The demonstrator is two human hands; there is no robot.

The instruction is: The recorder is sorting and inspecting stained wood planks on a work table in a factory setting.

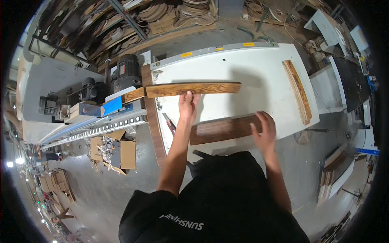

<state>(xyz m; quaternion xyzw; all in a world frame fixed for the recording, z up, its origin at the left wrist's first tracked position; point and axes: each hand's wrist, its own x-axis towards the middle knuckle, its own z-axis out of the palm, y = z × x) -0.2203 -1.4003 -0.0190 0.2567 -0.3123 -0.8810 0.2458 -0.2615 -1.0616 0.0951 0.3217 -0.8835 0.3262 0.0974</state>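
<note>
My left hand (189,106) grips a long wood-grain strip (214,88) at its lower edge, with fingers beneath and thumb on top. The strip's left end meets another strip (133,94) that lies in the machine's feed. My right hand (266,131) is at the right end of a dark brown board (225,128) near the front of the white table (210,107). Its thumb and fingers are apart; whether they touch the board I cannot tell. A utility knife (170,124) with a red and black handle lies beside my left forearm.
Wood-grain strips (298,91) lie at the table's right end. On the left stands a machine with a dark motor (129,72), a chain track (95,131) and blue tape (112,106). A cardboard box (127,154) of scraps sits on the floor. Shelves of coiled edging (156,12) run behind.
</note>
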